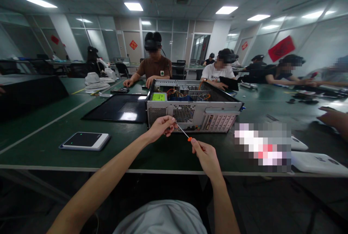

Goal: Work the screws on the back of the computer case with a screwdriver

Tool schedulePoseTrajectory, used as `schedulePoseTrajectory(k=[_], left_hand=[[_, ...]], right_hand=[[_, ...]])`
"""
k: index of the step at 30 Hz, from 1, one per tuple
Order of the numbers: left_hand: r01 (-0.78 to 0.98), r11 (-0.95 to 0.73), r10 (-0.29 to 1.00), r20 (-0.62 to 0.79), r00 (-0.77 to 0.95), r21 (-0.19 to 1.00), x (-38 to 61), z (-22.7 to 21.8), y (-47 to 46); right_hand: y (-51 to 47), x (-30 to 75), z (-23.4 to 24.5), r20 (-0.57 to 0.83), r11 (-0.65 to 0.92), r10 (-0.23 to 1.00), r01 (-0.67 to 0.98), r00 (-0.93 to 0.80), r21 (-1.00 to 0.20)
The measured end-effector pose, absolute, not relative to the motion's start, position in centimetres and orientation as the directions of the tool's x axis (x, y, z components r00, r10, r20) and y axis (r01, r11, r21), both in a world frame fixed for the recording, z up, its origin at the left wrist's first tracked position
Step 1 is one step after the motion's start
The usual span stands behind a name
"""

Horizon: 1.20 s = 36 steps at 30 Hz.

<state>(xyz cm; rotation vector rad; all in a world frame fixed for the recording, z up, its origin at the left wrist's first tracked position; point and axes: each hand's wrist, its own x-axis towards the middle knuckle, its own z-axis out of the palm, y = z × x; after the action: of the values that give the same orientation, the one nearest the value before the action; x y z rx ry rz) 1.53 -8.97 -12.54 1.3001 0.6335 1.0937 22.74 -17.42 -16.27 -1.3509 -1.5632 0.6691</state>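
An open desktop computer case [190, 112] lies on its side on the green table [40, 143], its back panel toward me. My right hand [205, 156] is closed round the orange handle of a screwdriver [185, 133]. The metal shaft runs up and left to my left hand [161, 127], whose fingers pinch the tip just in front of the case's back panel. Coloured wires and a green label show inside the case.
The case's black side panel [116, 109] lies flat to its left. A dark-screened white device [85, 140] sits at front left, white devices [318, 162] at front right. Another person's hand [333, 118] rests at the right edge. Several people in headsets sit across the tables, with white fans [95, 81].
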Motion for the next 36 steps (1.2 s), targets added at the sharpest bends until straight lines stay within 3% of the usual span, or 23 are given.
schedulePoseTrajectory(k=[9,19,23,29,36], left_hand=[[-0.157,-0.22,0.903,0.262,0.339,0.963,1.2,-12.3,-8.9],[-0.161,-0.276,0.871,0.318,0.374,0.948,0.5,-12.3,-8.8],[-0.12,-0.297,0.85,0.32,0.418,0.947,0.0,-12.7,-8.5],[0.111,-0.413,0.822,0.318,0.472,0.904,-0.6,-11.5,-9.9],[0.319,-0.498,0.821,0.32,0.474,0.806,-3.0,-11.8,-10.8]], right_hand=[[-17.2,22.8,-16.4,0.308,0.252,0.95,0.459,0.05,-0.852],[-17.3,22.6,-16.0,0.282,0.225,0.956,0.408,0.085,-0.885],[-17.2,22.9,-16.4,0.283,0.228,0.947,0.3,0.153,-0.926],[-16.4,23.8,-17.1,0.264,0.233,0.915,0.133,0.307,-0.963],[-16.7,24.0,-16.2,0.279,0.278,0.949,0.032,0.147,-0.96]])
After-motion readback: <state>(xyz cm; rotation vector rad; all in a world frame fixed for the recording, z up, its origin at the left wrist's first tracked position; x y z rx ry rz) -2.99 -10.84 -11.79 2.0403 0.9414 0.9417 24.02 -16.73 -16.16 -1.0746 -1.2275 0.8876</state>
